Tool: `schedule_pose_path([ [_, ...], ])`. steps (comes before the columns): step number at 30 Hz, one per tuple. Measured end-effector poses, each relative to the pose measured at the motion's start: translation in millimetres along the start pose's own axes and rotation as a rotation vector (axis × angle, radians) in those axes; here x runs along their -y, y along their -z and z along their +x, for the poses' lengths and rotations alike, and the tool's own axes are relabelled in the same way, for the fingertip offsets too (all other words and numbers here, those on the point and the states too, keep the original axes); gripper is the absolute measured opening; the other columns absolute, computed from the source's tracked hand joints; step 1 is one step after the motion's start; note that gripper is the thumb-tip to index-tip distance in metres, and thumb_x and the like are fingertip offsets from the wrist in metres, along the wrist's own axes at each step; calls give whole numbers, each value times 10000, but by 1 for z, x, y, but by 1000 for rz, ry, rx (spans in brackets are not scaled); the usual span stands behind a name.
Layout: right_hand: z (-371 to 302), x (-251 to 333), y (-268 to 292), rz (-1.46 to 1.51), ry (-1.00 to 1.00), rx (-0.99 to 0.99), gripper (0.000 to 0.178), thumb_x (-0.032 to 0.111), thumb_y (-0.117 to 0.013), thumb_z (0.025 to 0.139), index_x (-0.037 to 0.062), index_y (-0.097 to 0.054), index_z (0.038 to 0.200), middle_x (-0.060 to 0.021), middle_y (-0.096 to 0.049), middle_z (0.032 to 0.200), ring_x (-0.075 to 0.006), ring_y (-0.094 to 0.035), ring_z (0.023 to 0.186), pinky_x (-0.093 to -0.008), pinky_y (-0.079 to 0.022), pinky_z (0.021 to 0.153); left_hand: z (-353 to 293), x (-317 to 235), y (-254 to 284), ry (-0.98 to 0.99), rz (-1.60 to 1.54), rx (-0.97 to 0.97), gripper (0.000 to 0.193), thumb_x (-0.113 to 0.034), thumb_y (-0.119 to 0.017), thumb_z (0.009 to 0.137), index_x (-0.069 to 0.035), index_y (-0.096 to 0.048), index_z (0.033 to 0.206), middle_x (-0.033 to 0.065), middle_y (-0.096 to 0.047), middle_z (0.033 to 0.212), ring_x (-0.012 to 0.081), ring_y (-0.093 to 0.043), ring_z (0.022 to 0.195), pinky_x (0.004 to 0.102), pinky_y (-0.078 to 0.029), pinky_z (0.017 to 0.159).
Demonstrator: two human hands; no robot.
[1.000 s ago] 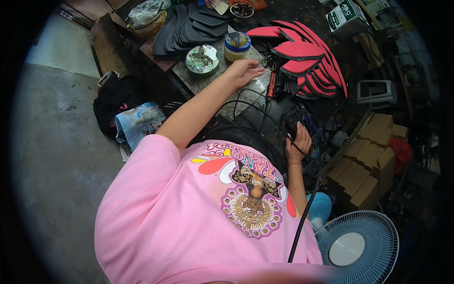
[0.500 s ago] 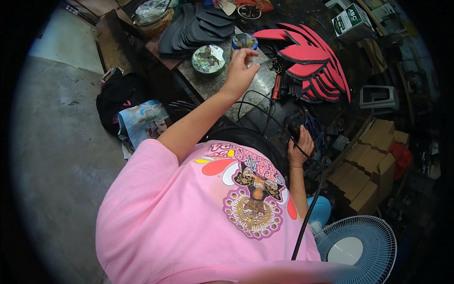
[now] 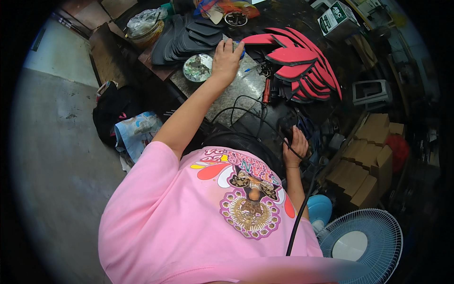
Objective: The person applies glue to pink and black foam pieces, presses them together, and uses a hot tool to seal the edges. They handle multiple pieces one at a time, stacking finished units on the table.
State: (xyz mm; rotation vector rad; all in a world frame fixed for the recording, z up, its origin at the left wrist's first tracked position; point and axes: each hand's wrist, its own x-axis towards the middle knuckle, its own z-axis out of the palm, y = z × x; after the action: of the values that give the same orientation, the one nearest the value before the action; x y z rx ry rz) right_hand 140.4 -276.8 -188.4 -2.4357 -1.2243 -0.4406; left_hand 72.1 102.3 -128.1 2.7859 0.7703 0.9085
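My left hand (image 3: pixel 227 62) reaches over a grey speckled slab, its fingers bent around a small blue-rimmed container (image 3: pixel 242 53), mostly hidden beneath them. Beside it stands a round tin (image 3: pixel 197 67) with whitish-green, crusted contents. A thin blue pen-like stick (image 3: pixel 251 69) lies just right of that hand. Lower right, my right hand (image 3: pixel 297 145) rests with fingers stretched out against a dark object (image 3: pixel 285 126), whose kind I cannot make out. A black cable passes by it. Dark grey sole-shaped sheets (image 3: pixel 177 40) are stacked beyond the tin.
Pink-and-black curved pieces (image 3: pixel 302 64) fan out at the far right of the slab (image 3: pixel 198 97). A red-handled tool (image 3: pixel 266 91) lies before them. Brown cardboard boxes (image 3: pixel 359 163) and a fan (image 3: pixel 362 248) stand to my right. Cloths (image 3: pixel 137 130) hang at the left.
My left hand has moved slightly left and away from me, from beside the blue-rimmed container to over it, its fingers now around it. My right hand stays by the dark object.
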Motion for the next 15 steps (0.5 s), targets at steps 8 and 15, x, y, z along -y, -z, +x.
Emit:
schedule_pose_path([
  [8,0,-3,-2,1,-3,-5,625,195,-677,794,151,-483,1386,-74,-558,1310,-288,-517,1221,-443,-379,1030,-5,-3,4,-27,5,15,823,-93,-804,671,-187,-456,1412,219,-419,1366,436,-393,1250,471,-387,1044],
  [15,-1,-5,-2,21,6,-18,627,219,-690,783,155,-496,1376,-75,-561,1300,-281,-519,1209,-437,-379,1025,-2,-3,13,-13,39,100,901,-187,-798,726,-233,-329,1494,240,-298,1477,471,-285,1355,524,-317,1095],
])
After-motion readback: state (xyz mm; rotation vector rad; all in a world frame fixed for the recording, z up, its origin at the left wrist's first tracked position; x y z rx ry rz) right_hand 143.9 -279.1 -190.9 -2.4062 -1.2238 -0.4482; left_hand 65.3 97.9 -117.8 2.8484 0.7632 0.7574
